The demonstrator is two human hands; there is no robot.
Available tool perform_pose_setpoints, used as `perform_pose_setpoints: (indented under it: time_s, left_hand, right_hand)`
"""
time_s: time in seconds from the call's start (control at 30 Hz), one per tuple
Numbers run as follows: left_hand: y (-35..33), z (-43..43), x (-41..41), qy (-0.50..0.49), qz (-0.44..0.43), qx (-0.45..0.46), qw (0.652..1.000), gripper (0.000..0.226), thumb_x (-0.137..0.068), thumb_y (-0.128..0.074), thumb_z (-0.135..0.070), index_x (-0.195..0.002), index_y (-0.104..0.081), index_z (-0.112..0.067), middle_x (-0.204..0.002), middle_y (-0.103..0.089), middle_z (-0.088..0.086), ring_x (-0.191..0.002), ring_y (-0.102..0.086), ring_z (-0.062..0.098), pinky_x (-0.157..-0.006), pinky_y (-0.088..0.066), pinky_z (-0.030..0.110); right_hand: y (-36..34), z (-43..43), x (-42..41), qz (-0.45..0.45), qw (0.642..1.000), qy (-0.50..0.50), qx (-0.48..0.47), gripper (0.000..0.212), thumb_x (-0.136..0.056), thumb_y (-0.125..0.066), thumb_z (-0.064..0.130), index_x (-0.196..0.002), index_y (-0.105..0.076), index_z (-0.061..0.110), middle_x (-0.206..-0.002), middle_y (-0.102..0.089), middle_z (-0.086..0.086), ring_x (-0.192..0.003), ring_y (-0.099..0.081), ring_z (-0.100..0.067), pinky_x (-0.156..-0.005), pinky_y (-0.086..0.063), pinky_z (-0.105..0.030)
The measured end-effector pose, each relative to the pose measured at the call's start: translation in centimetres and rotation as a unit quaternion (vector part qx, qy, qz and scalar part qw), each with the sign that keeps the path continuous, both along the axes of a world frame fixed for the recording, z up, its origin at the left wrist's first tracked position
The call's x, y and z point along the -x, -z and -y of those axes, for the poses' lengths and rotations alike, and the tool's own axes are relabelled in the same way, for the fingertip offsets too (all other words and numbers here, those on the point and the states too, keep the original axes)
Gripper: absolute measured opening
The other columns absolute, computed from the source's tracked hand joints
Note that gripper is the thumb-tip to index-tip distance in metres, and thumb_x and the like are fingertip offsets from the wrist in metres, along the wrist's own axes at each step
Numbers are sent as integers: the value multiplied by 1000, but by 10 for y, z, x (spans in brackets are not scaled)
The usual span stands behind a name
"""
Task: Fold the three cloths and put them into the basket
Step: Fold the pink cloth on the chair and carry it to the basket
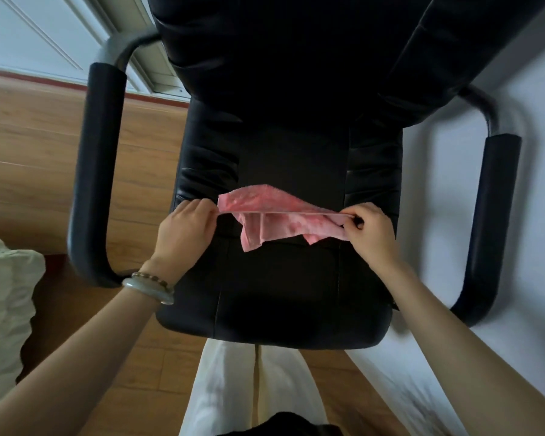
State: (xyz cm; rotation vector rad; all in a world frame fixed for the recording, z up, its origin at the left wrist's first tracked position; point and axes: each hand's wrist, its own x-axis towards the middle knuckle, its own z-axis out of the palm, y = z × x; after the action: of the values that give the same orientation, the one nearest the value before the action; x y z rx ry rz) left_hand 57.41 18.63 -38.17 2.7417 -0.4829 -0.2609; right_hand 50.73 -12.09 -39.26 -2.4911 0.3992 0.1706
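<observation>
Pink cloth (pixel 277 215) hangs stretched between two hands at the centre of the frame, just above the seat of a black office chair (pixel 283 287). The left hand (pixel 184 229) pinches its left end between thumb and curled fingers, and the right hand (pixel 370 228) clamps the right end the same way, so a taut upper edge runs between them while loose, uneven flaps droop below toward the seat. The likeliest trouble is a crooked fold: the hanging layers are not lined up, and laying the cloth down as it is would probably trap that skew. A pinch this close to the corners could also slip, letting one end drop onto the seat or off its front edge to the wooden floor (pixel 44 146). The smooth seat may let the cloth slide while it is pressed flat. No basket appears in view, nor any other cloth for certain; a pale bundle (pixel 4 309) at the left edge cannot be identified.
</observation>
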Motion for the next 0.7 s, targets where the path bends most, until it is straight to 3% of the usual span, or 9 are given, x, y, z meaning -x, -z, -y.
perform_pose_setpoints:
  time_s: [0.07, 0.17, 0.37, 0.5, 0.63, 0.7]
  left_hand:
    - [-29, -2, -6, -10, 29, 36, 999, 7, -91, -58, -11, -92, -62, -5, -84, -64, 13, -78, -59, 35, -56, -45, 42]
    - [-71, -3, -19, -18, 64, 73, 995, 7, -92, -55, -8, -96, -60, -6, -90, -64, 13, -81, -58, 35, -62, -45, 42]
    - [-144, 9, -46, -41, 148, 122, 980, 9, -93, -52, -4, -97, -60, -2, -95, -65, 13, -89, -58, 34, -73, -43, 39]
    - [-183, 18, -65, -38, 202, 140, 968, 11, -94, -52, -7, -98, -60, -1, -93, -65, 15, -86, -57, 38, -73, -43, 44]
    - [-201, 20, -74, -30, 233, 142, 962, 14, -95, -52, -9, -100, -62, -2, -92, -64, 14, -89, -56, 37, -74, -43, 41]
    - [-196, 16, -71, -28, 235, 146, 961, 13, -95, -52, -10, -99, -63, -3, -92, -65, 13, -87, -56, 35, -73, -43, 40]
  right_hand:
    - [-27, -1, -3, 17, 999, 21, -40, 16, -85, -60, 6, -99, -69, 9, -94, -64, 2, -83, -56, -6, -71, -41, -4]
    - [-73, 1, -12, 38, 996, 44, -70, 17, -88, -58, 12, -102, -69, 16, -93, -64, 11, -85, -57, 0, -72, -42, -5]
    - [-163, 19, -47, 125, 989, 37, -70, 18, -88, -58, 11, -101, -69, 17, -90, -64, 14, -80, -58, 8, -74, -39, 2]
    - [-203, 28, -70, 161, 984, 39, -72, 18, -89, -57, 10, -101, -70, 15, -91, -66, 10, -79, -60, 3, -74, -41, 0]
    - [-221, 32, -76, 209, 975, 41, -67, 18, -88, -58, 11, -100, -70, 14, -89, -66, 11, -81, -55, 19, -72, -37, 3]
    - [-218, 33, -73, 218, 973, 37, -67, 18, -88, -59, 11, -101, -71, 14, -89, -65, 12, -82, -54, 20, -74, -37, 3]
